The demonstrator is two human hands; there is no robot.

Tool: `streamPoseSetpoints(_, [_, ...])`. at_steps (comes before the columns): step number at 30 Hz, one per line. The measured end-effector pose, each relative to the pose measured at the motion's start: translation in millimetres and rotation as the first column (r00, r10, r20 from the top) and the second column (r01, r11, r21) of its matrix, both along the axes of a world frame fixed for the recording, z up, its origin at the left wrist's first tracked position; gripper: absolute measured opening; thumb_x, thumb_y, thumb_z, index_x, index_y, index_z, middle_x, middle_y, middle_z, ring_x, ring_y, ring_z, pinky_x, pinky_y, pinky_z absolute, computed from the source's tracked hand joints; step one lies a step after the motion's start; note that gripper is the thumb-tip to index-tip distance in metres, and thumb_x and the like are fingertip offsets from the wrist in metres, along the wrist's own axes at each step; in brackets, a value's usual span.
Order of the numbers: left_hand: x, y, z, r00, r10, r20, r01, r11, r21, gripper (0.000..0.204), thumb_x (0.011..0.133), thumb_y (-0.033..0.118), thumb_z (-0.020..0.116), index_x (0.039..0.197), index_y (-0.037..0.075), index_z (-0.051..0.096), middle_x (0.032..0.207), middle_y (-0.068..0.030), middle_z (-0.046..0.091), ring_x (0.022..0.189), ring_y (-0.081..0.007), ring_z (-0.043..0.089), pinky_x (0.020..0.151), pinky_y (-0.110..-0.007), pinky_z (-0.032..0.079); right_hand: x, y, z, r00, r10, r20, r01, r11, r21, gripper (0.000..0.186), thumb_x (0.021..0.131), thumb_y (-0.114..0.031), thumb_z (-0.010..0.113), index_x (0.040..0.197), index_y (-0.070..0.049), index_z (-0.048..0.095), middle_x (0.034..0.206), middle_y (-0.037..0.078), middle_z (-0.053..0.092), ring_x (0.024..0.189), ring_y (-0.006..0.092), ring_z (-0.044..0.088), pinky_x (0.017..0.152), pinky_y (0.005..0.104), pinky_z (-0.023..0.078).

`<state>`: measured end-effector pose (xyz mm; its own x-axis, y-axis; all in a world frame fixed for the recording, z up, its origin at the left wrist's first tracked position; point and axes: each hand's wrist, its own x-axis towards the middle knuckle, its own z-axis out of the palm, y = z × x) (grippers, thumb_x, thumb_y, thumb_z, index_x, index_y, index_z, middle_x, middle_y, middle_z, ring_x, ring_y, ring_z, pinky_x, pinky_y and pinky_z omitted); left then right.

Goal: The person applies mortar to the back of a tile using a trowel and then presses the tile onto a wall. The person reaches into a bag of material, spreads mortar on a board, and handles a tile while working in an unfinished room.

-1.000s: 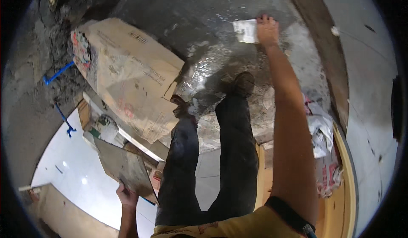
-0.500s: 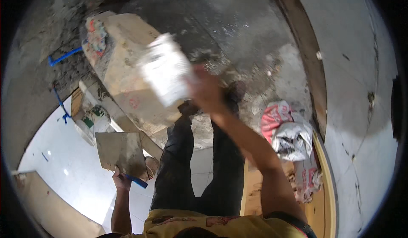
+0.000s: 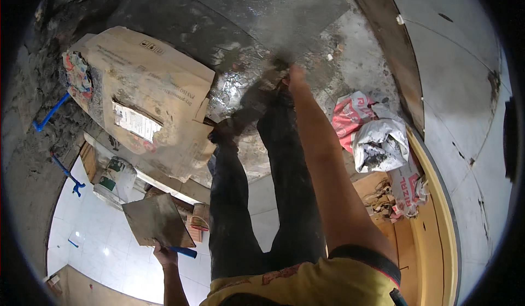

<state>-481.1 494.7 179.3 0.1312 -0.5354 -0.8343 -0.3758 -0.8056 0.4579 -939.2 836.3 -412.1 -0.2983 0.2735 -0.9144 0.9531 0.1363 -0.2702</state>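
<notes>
My left hand [image 3: 165, 255] grips the edge of a flat, square grey-brown board [image 3: 156, 221], held out at the lower left. From under the board, next to my fingers, sticks a blue handle [image 3: 183, 252]; what it belongs to is hidden. My right hand [image 3: 296, 76] is stretched far forward, low over the wet grey floor [image 3: 257, 10]. Its fingers are smeared by motion, beside a dark blurred shape. On a flattened cardboard sheet [image 3: 175, 76] to the left lies a printed white sheet [image 3: 135, 122].
A red and white sack [image 3: 350, 114] and a crumpled white bag [image 3: 383, 144] lie at the right, above a yellow wooden frame [image 3: 437, 224]. A stained white bucket [image 3: 117, 177] stands left of my legs. Blue pipes [image 3: 52, 112] stick out at the far left.
The white sheet has left my right hand and now lies on the cardboard. That hand has moved right and forward to the wet floor. My left hand still holds the board.
</notes>
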Motion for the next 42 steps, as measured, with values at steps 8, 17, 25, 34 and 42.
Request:
streamPoseSetpoints(8, [7, 16, 26, 0.999, 0.019, 0.032, -0.018, 0.999, -0.051, 0.057, 0.092, 0.036, 0.059, 0.132, -0.003, 0.048, 0.133, -0.0136, 0.055, 0.123, -0.0306, 0.051, 0.108, -0.046, 0.039, -25, -35, -11, 0.685, -0.700, 0.204, 0.726, 0.679, -0.109, 0.033, 0.089, -0.035, 0.060, 0.107, -0.008, 0.058, 0.087, 0.009, 0.056, 0.068, 0.0228, 0.052, 0.067, 0.0470, 0.049])
streamPoseSetpoints(17, [2, 6, 45, 0.981, 0.106, -0.162, -0.104, 0.994, 0.022, 0.060, 0.091, 0.032, 0.060, 0.138, -0.001, 0.043, 0.137, -0.0149, 0.052, 0.127, -0.0358, 0.048, 0.112, -0.051, 0.033, 13, -8, 22, 0.542, -0.836, 0.083, 0.821, 0.505, -0.267, 0.034, 0.091, -0.028, 0.059, 0.117, -0.006, 0.055, 0.101, 0.008, 0.059, 0.096, 0.0261, 0.058, 0.084, 0.0488, 0.052])
streamPoseSetpoints(25, [4, 4, 61, 0.994, 0.044, -0.099, -0.049, 0.997, -0.056, 0.058, 0.091, 0.033, 0.060, 0.136, -0.001, 0.045, 0.136, -0.0143, 0.053, 0.125, -0.0341, 0.050, 0.110, -0.049, 0.037, -1, 26, 35, 0.602, -0.798, 0.032, 0.735, 0.539, -0.412, 0.014, 0.091, -0.015, 0.055, 0.103, -0.007, 0.057, 0.102, 0.010, 0.064, 0.097, 0.0247, 0.061, 0.089, 0.0540, 0.051])
streamPoseSetpoints(34, [37, 19, 66, 0.983, 0.032, -0.182, -0.038, 0.999, -0.032, 0.051, 0.094, 0.030, 0.055, 0.135, 0.000, 0.045, 0.134, -0.0136, 0.054, 0.124, -0.0321, 0.051, 0.108, -0.048, 0.038, -33, -15, 197, 0.822, -0.489, 0.291, 0.450, 0.245, -0.859, 0.004, 0.084, -0.001, 0.061, 0.087, -0.001, 0.060, 0.074, 0.010, 0.061, 0.085, 0.0298, 0.065, 0.092, 0.0531, 0.052])
streamPoseSetpoints(42, [83, 12, 61, 0.944, 0.048, -0.327, -0.080, 0.993, -0.085, 0.044, 0.092, 0.021, 0.053, 0.131, 0.003, 0.049, 0.130, -0.0118, 0.057, 0.121, -0.0310, 0.053, 0.106, -0.048, 0.040, -84, -121, 382, 0.818, -0.559, -0.131, 0.310, 0.622, -0.719, 0.014, 0.085, 0.000, 0.060, 0.094, 0.009, 0.056, 0.095, 0.017, 0.058, 0.082, 0.0346, 0.065, 0.081, 0.0475, 0.059])
